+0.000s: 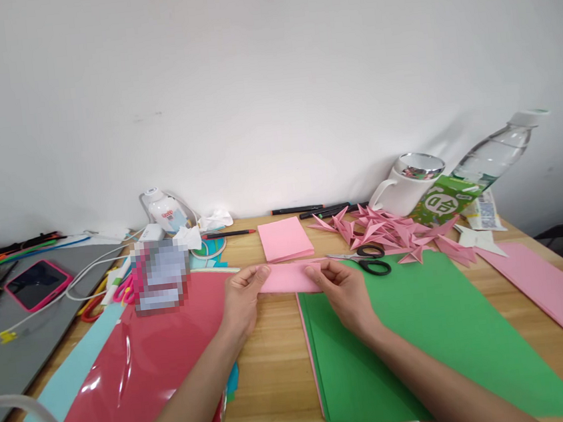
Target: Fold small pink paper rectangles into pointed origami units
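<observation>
A small folded pink paper (288, 278) lies flat on the wooden table in the middle. My left hand (243, 297) pinches its left end, thumb on top. My right hand (344, 288) presses and pinches its right end, resting over the top edge of a green sheet (439, 328). Just beyond the paper sits a stack of pink paper squares (284, 239). A pile of folded pink paper pieces (389, 230) lies to the right of the stack.
Black-handled scissors (370, 260) lie beside my right hand. A red glossy sheet (138, 380) and a light blue sheet are at left, pink sheets (557, 296) at right. A white mug (407, 184), water bottle (494, 152), green carton, markers, glue bottle (163, 211), pink phone (37, 283) stand behind.
</observation>
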Tool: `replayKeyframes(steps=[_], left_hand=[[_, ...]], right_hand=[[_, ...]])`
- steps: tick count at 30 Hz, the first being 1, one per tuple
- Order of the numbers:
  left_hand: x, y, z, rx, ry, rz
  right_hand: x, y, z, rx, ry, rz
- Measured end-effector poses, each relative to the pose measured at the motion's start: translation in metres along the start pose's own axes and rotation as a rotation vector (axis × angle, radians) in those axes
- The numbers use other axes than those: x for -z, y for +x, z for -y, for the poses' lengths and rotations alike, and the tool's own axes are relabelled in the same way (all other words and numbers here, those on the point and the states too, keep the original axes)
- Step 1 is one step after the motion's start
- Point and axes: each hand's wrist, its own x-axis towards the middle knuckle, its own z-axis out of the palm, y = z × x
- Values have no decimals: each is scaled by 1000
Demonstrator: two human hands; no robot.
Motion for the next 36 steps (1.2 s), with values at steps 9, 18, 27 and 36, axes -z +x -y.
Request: replayKeyframes(steps=[9,18,27,36], left_hand=[[1,0,1,-3,2,-6],[-2,-1,-2,13,6,-14],[-1,-1,0,9,21,-9],[1,-1,2,-31,122,-13]], right_hand=[[0,0,1,-10,18,-2],[1,2,-2,7,19,-3],[1,2,0,5,8,-15],[9,9,0,-56,30,86]])
